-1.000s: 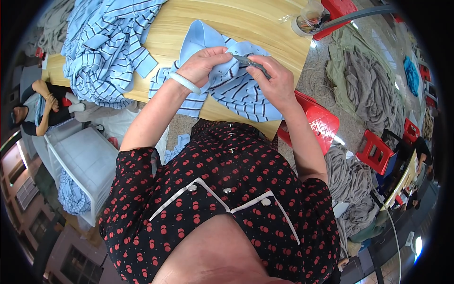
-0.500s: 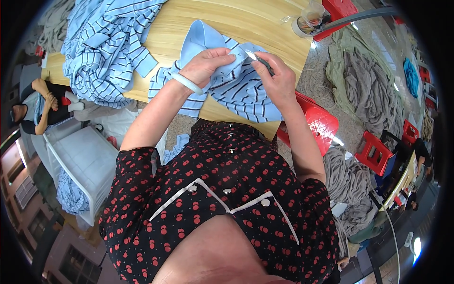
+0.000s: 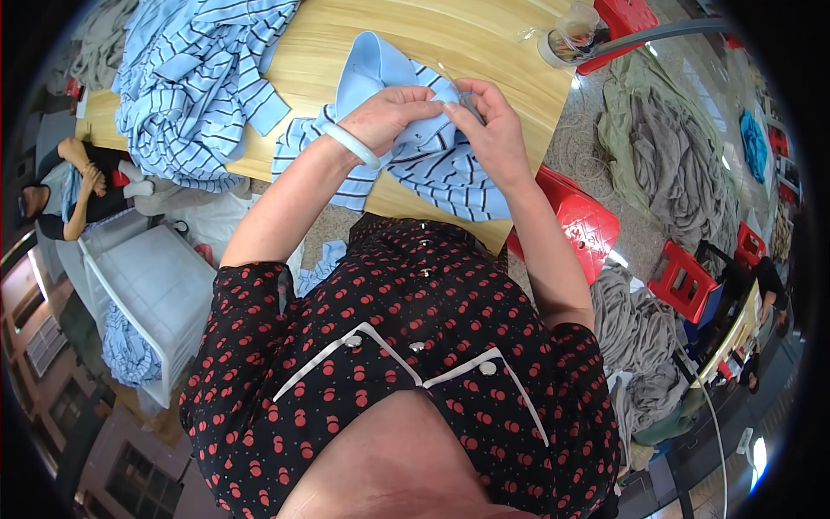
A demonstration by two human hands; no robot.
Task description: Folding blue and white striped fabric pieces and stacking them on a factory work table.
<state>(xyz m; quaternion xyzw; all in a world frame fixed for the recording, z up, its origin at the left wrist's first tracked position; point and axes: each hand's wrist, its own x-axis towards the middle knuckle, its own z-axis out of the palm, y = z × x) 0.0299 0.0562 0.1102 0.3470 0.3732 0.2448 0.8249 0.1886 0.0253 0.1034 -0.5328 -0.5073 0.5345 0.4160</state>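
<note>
A light-blue shirt [image 3: 445,192] with dark and white stripes lies bunched at the table's near edge, its plain blue collar [image 3: 372,69] standing up. My left hand [image 3: 389,123], with a pale bangle at the wrist, pinches the shirt's plain blue button strip between thumb and fingers. Close beside it, my right hand [image 3: 494,130] has its thumb and fingertips on the same strip. In that hand's fingers sits a small dark-handled tool [image 3: 471,107], mostly covered; its thin tip points away from me. The fingertips of both hands nearly meet.
More striped shirts [image 3: 194,104] are heaped on the wooden table [image 3: 415,26] at left. A clear cup [image 3: 566,45] holding small items stands far right. Red stools [image 3: 571,225] and grey cloth piles [image 3: 670,164] lie right; a white crate [image 3: 156,277] and a seated person [image 3: 73,186] are left.
My right hand has turned and moved slightly left and up, bringing its thumb to the strip beside my left fingertips. The tool's metal blade, plain before, is now mostly hidden.
</note>
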